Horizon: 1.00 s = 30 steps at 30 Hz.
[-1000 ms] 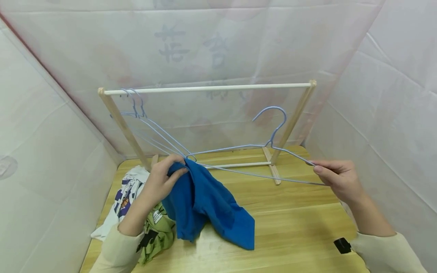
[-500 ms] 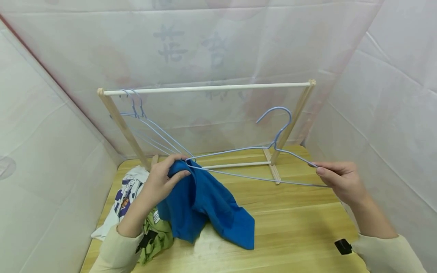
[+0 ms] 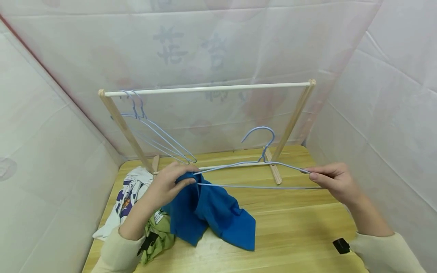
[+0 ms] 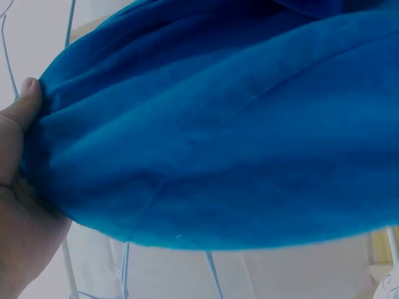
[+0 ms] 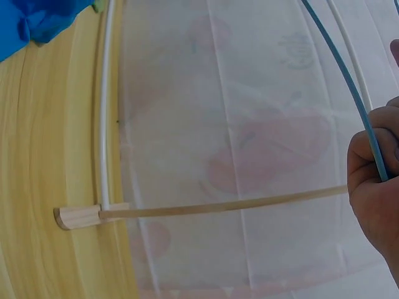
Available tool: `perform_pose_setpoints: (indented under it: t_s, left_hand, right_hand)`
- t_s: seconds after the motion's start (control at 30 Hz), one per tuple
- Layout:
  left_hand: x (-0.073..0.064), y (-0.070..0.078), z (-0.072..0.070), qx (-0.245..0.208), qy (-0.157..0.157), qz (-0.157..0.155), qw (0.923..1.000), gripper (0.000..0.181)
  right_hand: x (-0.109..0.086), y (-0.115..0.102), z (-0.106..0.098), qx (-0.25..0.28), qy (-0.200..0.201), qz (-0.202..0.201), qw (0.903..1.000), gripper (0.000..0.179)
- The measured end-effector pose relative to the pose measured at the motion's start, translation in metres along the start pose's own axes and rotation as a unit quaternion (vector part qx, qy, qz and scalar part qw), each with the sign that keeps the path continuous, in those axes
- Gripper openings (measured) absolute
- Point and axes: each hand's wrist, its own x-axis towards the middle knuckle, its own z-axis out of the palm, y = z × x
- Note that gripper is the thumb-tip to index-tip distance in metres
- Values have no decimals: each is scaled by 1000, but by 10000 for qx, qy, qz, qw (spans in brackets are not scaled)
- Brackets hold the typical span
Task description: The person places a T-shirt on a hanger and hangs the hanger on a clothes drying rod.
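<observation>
Blue garment [image 3: 227, 218]: hangs from the left hand [image 3: 167, 185] over the table [image 3: 290, 223]; contact with the tabletop cannot be told.
Left grip: pinches the garment's edge.
Right grip: right hand [image 3: 336, 182] holds the hanger [image 3: 263, 154] by its right shoulder.
Change: hanger sits lower; its left end, exposed half a second ago, is now hidden at the garment's opening.
Meaning: that end is probably inside — one side engaged, the rest outside.

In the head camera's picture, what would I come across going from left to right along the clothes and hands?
White printed garment → left hand → blue garment → hook of the held hanger → right hand.
</observation>
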Motion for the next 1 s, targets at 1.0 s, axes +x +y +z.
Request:
perform_pose_setpoints:
  t_s: [1.0]
  left_hand:
    - [26, 30, 23, -24, 377, 360, 9986, 28]
  right_hand:
    - [46, 35, 56, -651, -404, 223, 9968, 40]
